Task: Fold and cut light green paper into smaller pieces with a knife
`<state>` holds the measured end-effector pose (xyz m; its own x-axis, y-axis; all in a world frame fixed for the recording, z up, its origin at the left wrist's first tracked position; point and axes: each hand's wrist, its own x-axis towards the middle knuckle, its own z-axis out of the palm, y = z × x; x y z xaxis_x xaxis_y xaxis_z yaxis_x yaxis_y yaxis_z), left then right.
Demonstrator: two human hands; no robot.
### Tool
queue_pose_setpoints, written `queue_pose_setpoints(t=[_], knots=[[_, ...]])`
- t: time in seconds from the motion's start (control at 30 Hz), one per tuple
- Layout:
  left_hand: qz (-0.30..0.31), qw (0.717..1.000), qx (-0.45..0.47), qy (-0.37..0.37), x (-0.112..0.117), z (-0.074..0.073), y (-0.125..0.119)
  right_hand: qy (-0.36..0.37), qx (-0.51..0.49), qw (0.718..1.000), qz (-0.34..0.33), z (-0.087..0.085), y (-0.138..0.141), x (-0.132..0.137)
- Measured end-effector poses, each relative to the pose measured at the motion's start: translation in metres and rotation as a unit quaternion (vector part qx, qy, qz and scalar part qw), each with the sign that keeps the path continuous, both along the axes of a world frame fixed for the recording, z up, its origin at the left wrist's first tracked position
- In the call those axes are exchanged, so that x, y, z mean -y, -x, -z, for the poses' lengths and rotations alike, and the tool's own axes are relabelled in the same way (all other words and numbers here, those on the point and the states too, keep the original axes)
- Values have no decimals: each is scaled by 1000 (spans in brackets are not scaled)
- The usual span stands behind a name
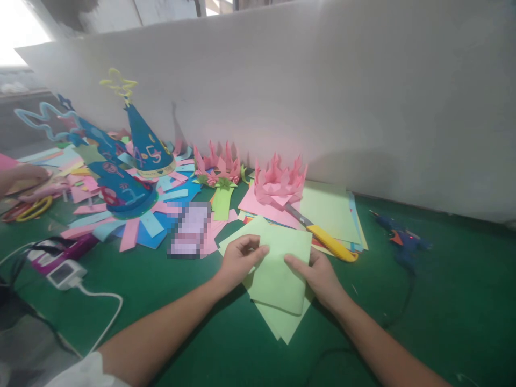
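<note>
My left hand [244, 262] pinches the left edge of a folded light green sheet of paper [279, 269], thumb on top. On the opposite edge, my right hand [320, 274] grips the same paper with its thumb across the face and its other fingers behind. More light green paper [280, 325] lies beneath, its corners sticking out below and to the left. A yellow-handled saw or knife [332, 243] rests just beyond my right hand, on a stack of coloured paper [328, 207].
Pink paper crowns [279, 183] stand at the back. Blue cone hats [147, 145] and paper strips fill the left, with a phone [190, 228] and a power strip [64, 255] nearer. A glue gun [405, 236] lies right. Another person's hand [30, 174] is far left.
</note>
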<state>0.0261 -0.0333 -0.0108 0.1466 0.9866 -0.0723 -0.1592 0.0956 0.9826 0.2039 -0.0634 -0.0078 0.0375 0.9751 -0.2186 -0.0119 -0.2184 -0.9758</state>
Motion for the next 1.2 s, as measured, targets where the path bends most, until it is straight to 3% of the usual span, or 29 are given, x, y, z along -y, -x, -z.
queue_pose_setpoints(t=[0.87,1.2], knots=[[-6,999,-27,-30,-1,1,1,1,2,1000,16,4,0,-1],[-7,1000,-19,-22,-1,5,1,15,-18,1000,1,-3,1,0]])
